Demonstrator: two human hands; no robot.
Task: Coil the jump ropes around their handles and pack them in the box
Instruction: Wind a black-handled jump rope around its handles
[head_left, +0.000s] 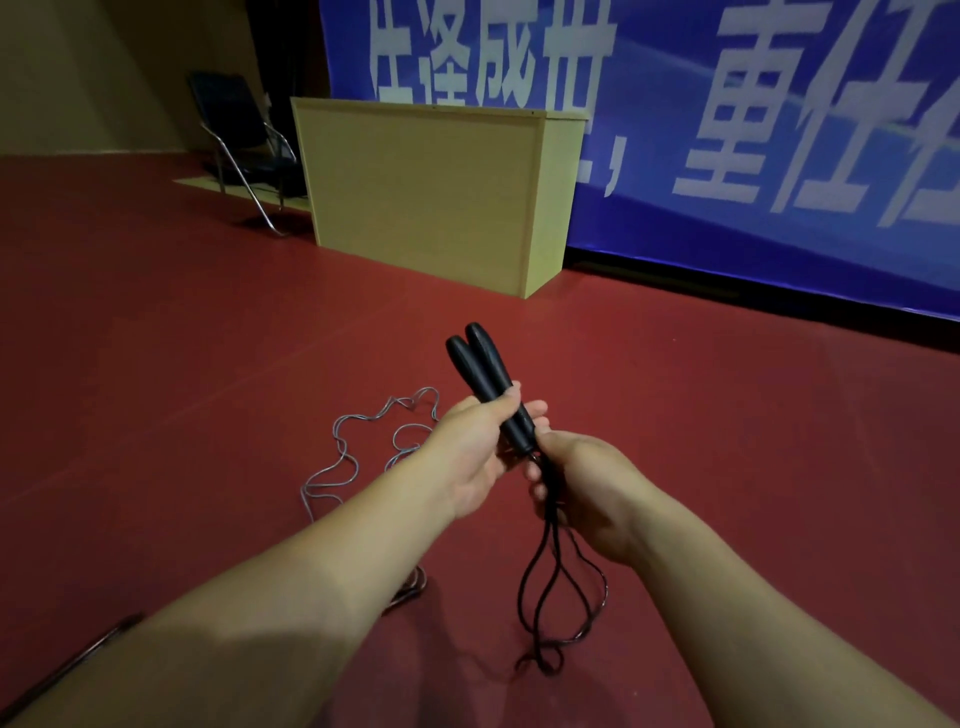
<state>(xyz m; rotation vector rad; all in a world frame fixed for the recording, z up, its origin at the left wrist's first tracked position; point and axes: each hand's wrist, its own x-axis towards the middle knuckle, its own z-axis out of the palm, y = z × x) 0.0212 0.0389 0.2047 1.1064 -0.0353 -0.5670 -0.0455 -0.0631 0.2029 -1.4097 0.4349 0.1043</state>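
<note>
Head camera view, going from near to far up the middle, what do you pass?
Hanging black rope loops → right hand → black handles → yellow wooden cabinet → blue banner.

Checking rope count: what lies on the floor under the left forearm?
A loose grey jump rope sprawls on the red floor; the left forearm covers part of it, handles unseen.

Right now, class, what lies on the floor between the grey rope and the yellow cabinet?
Nothing: the head view shows only bare red floor between the grey rope and the cabinet.
</note>
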